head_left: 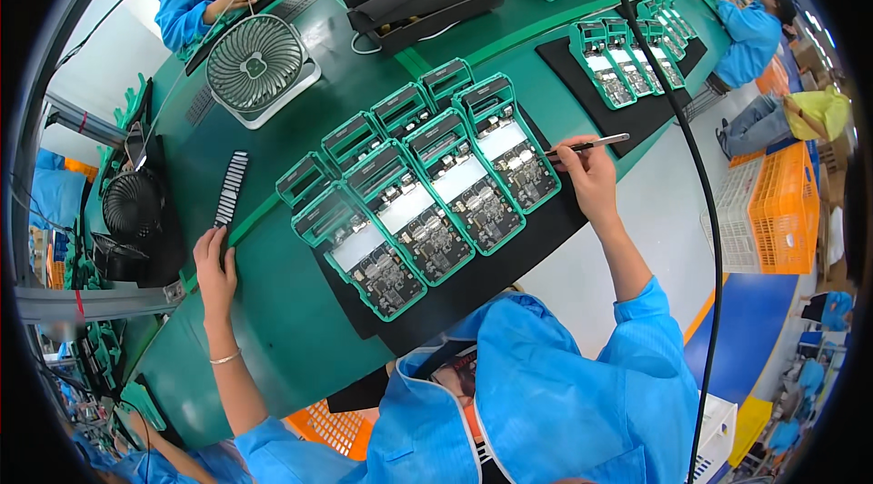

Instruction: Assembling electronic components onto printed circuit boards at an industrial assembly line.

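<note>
Green plastic jigs [427, 198] lie in a slanted row on a black mat [491, 270] on the green table [273, 320], 4 in front, each cradling an exposed circuit board with a pale panel, hinged lids open behind them. Right hand [589, 177] rests at the mat's far edge just beside the rightmost jig, its fingers [571, 153] pinched shut on slim metal tweezers [593, 144]. Left hand [215, 268] lies on the table, fingers [216, 237] touching the near end of a black-and-white component strip [231, 186]; whether they grip it I cannot tell. Farther jigs [627, 61] hold boards too
</note>
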`<state>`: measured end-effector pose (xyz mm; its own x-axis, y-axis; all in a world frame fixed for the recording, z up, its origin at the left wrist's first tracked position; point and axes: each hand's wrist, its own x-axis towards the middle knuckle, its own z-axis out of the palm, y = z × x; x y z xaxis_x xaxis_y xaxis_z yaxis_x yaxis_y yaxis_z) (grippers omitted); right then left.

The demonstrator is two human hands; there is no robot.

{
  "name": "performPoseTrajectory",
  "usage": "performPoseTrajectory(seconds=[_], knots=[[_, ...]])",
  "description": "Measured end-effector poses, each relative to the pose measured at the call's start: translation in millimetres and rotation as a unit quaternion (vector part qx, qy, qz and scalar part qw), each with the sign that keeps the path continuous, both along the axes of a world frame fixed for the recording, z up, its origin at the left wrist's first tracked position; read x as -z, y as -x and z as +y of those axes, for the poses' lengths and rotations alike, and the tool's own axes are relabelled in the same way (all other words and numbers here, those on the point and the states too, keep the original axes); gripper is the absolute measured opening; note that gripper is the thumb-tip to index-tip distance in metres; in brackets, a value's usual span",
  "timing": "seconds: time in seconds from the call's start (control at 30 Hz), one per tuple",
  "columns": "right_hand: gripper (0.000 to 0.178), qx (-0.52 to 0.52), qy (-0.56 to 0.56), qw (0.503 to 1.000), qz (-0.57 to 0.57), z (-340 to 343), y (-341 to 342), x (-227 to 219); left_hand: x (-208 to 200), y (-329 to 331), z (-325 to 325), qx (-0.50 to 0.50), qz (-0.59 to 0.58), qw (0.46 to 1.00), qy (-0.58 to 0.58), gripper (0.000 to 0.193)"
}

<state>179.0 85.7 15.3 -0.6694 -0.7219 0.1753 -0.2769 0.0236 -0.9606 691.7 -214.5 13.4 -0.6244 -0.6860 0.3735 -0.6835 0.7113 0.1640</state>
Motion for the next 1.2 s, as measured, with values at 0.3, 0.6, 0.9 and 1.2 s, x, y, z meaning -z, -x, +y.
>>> performPoseTrajectory(seconds=[0.3,0.6,0.9,1.2], knots=[[0.014,0.006,-0.023,0.999,0.046,-4,4,-3,-10,53,61,0.003,0.105,0.994,-0.037,0.038],[0.011,-0.02,0.043,0.999,0.016,-11,4,-24,-12,94,171,-0.041,0.287,0.825,-0.485,0.062],[0.033,0.008,-0.245,0.953,0.175,-20,15,0,-29,112,169,-0.105,0.336,0.667,-0.657,0.055],[0.024,0.019,-0.125,0.986,0.109,32,107,15,-39,170,202,0.085,0.346,0.724,-0.591,0.051]])
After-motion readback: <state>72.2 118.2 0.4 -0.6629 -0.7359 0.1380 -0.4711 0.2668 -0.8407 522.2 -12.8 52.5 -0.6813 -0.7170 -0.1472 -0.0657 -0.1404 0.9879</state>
